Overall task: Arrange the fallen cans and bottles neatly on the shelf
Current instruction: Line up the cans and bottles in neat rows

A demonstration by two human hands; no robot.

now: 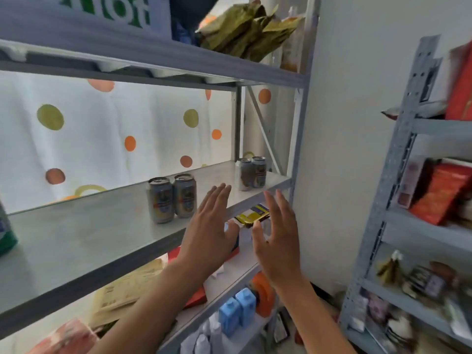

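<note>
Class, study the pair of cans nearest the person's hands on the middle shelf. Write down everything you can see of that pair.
The nearer pair of cans are two metal drink cans with silver tops, pull tabs and matching blue, red and yellow labels, too blurred to read. Both stand upright, side by side and about touching, on the grey shelf near its front edge. The left hand is open just to their right, not touching them. Another pair stands farther back.

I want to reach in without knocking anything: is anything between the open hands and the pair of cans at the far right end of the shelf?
Nothing visible. Left hand and right hand are open, empty, at the grey metal shelf front edge. Bare shelf lies between them and the right-end silver cans; the other can pair stands left of that path.
</note>
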